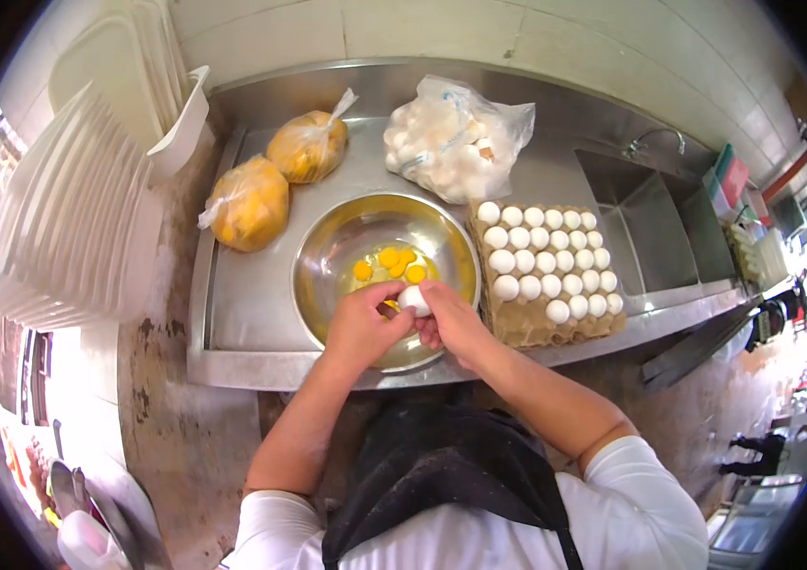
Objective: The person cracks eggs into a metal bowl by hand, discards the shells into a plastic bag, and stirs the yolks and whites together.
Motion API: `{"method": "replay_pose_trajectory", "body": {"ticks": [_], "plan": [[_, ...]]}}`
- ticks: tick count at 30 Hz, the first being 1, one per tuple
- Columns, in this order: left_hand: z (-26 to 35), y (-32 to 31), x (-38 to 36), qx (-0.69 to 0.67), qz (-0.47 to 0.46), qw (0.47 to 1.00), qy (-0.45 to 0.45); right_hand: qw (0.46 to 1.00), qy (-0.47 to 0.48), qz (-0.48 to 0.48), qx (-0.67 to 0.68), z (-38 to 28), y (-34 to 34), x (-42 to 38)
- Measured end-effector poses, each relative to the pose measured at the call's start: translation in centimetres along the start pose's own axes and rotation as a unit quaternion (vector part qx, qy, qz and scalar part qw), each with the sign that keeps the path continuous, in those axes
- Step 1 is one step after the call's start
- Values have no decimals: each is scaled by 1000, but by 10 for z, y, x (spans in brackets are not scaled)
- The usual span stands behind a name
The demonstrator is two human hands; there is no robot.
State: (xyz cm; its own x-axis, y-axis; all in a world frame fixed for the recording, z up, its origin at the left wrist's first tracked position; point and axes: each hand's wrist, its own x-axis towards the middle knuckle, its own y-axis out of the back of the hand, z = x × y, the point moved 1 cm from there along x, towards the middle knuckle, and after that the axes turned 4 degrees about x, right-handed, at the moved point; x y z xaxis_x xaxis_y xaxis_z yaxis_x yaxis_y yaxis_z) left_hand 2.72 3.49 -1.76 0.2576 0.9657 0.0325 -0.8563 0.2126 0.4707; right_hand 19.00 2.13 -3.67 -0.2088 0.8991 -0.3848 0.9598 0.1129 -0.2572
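Both hands meet over the near rim of the steel bowl point(327, 249), fingers pinched from either side on one white egg point(414, 300). The left hand point(362, 328) grips its left half, the right hand point(451, 321) its right half, so the egg's long axis seems to run across, hand to hand; neither is nearer, both touch it. Directly below and just beyond the egg, several yolks point(390, 263) lie in the bowl's bottom, with nothing between egg and bowl. Just right of the bowl, touching or nearly so, sits a cardboard tray of whole eggs point(546, 264). Farther back on the steel counter point(242, 313) rest two tied bags of yellow liquid point(249, 201) to the left and a clear bag of empty shells point(455, 138) behind the tray. A sink basin point(645, 228) lies to the far right.
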Motion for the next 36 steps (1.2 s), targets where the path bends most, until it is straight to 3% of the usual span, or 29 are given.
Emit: {"method": "replay_pose_trajectory", "body": {"ticks": [14, 20, 22, 36], "plan": [[-22, -12, 5, -24, 59, 998, 13, 999, -23, -2, -40, 2, 1, 13], [-40, -12, 8, -112, 43, 993, 21, 997, -45, -9, -68, -3, 1, 15], [-42, -11, 10, -211, 5, 973, 95, 996, -41, -13, -81, -1, 1, 18], [-31, -2, 12, -194, -31, 977, 85, 990, -36, -58, -121, -10, 4, 26]]}}
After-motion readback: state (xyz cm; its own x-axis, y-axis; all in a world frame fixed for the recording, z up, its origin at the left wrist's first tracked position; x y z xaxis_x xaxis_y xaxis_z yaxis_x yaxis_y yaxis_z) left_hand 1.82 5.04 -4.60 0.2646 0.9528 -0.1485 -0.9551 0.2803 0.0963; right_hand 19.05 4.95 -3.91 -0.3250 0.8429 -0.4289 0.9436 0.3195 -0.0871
